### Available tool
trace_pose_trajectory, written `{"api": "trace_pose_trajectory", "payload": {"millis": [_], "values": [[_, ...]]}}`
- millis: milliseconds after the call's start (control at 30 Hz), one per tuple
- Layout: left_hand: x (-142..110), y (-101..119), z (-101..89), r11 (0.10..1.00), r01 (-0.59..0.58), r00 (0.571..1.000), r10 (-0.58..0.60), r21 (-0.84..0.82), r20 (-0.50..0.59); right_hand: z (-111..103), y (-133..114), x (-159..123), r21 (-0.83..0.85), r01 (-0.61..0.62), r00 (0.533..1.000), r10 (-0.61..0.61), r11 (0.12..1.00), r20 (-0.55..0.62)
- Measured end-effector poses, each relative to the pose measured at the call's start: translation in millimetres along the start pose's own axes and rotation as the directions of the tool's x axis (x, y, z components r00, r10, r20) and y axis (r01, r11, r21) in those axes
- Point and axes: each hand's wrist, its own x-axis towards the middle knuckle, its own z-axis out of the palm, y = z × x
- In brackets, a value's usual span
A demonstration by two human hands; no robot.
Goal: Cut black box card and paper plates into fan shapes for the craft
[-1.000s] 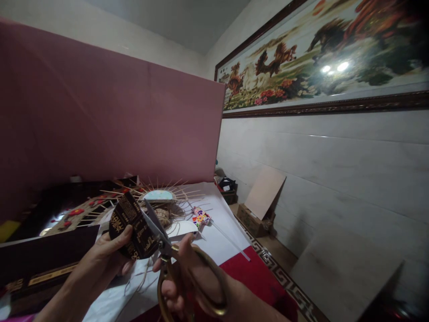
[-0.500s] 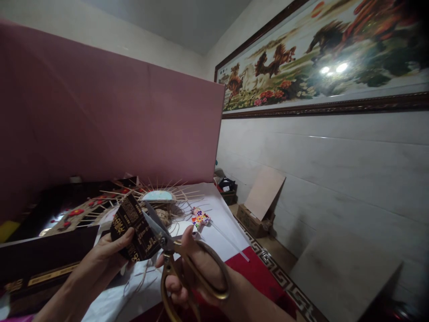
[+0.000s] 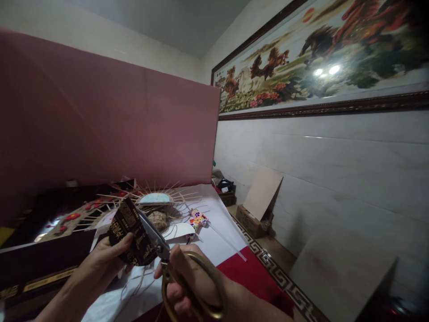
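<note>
My left hand (image 3: 103, 261) pinches a dark piece of printed card (image 3: 130, 232) with gold lettering, held up over the table. My right hand (image 3: 197, 286) grips gold-handled scissors (image 3: 174, 268), fingers through the loops; the steel blades are nearly closed on the card's right edge. Behind the card lie a ball of twine (image 3: 157, 219) and a round piece ringed with thin wooden sticks (image 3: 157, 199).
White paper (image 3: 214, 232) covers the table over a red cloth (image 3: 254, 273). A small multicoloured object (image 3: 197, 220) and a thin stick lie on the paper. A dark box with gold trim (image 3: 40, 264) sits at left. A pink board (image 3: 110, 120) stands behind. Cardboard leans against the right wall.
The scissor blades have closed further into the card. Both hands and the card shifted slightly left and down in view as the head turned.
</note>
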Motion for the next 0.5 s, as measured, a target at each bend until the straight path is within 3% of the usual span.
{"api": "trace_pose_trajectory", "payload": {"millis": [100,300,500], "values": [[1,-1,2.2,0.999,0.012,1.000,-0.013,-0.034,-0.004,3,-2,-5,-0.049,0.018,0.999,-0.020,0.999,-0.041],[-5,7,11.4,0.989,-0.112,0.993,0.108,-0.092,-0.042,1,6,-11,-0.123,0.000,0.993,-0.015,0.992,-0.118],[-3,12,11.0,0.995,-0.020,0.994,0.009,-0.100,-0.105,-3,20,-15,-0.202,-0.004,0.991,-0.023,0.979,-0.132]]}}
